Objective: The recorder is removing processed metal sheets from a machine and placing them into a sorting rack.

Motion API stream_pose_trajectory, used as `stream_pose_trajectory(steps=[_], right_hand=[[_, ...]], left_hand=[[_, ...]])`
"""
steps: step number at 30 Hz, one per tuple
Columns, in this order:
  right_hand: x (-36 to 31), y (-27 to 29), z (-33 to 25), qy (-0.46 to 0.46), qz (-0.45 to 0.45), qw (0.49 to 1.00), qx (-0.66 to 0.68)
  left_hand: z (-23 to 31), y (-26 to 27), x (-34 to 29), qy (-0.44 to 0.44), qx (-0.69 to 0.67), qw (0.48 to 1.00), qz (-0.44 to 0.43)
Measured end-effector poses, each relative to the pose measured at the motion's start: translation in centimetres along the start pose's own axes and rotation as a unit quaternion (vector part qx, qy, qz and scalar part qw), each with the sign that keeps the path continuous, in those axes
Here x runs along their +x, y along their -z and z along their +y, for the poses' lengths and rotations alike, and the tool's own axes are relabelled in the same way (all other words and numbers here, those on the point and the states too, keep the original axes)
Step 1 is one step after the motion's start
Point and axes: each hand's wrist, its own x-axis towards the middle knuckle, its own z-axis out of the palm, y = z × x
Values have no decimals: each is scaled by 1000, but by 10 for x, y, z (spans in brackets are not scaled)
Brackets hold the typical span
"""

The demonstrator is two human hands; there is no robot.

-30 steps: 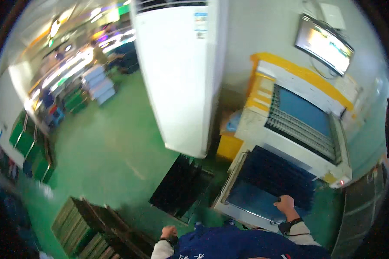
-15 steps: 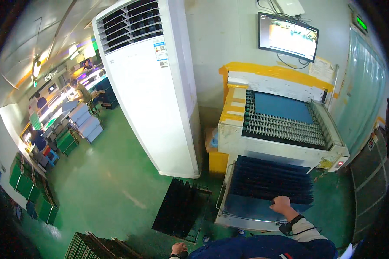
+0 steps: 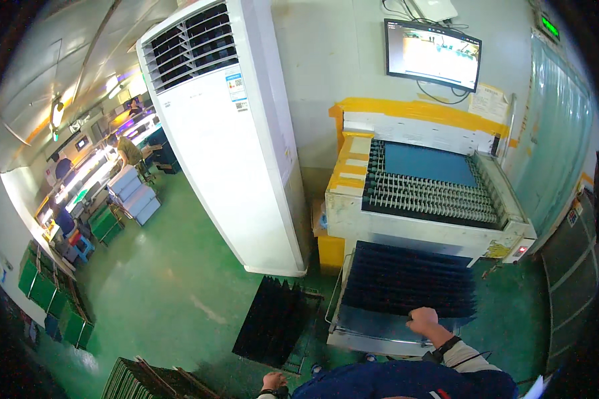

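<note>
My right hand point(image 3: 422, 320) has its fingers curled at the near edge of a row of dark blue-black panels point(image 3: 411, 279). What lies inside its fingers is hidden. The panels lean closely one behind another over a pale metal surface point(image 3: 379, 338) below the roller machine point(image 3: 422, 226). Low in front of me, my left hand point(image 3: 273, 380) is closed, and its grip cannot be made out. Just beyond it, more dark panels point(image 3: 269, 322) stand in a wire rack point(image 3: 299, 356) on the floor.
A tall white air conditioner point(image 3: 223, 166) stands left of the machine. A blue panel point(image 3: 429, 165) lies on the rollers. Another stack of panels point(image 3: 140, 382) is at the lower left. A yellow box point(image 3: 331, 253) sits beside the machine. People work along benches at far left.
My right hand has moved slightly left and down. The dark row now reaches lower, and less of the smooth sheet in front shows. My left hand has barely moved.
</note>
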Motion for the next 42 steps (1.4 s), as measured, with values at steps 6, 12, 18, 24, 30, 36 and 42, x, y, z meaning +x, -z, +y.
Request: stream_pose_trajectory(steps=[6,12,18,24,30,36,42], right_hand=[[-10,-2,6,74,54,995,34],[-19,39,1,78,43,995,43],[-78,139,27,98,106,985,90],[-117,193,105,30,218,934,281],[-109,178,165,-17,273,593,757],[-65,155,156,65,323,517,790],[10,120,174,-19,171,346,922]], left_hand=[[14,15,11,68,-107,991,32],[56,45,3,53,-119,991,40],[99,51,7,279,-614,738,26],[102,39,26,284,-631,721,34],[116,47,41,62,-309,949,-16],[166,67,36,236,-447,863,-27],[184,62,42,294,-580,760,3]])
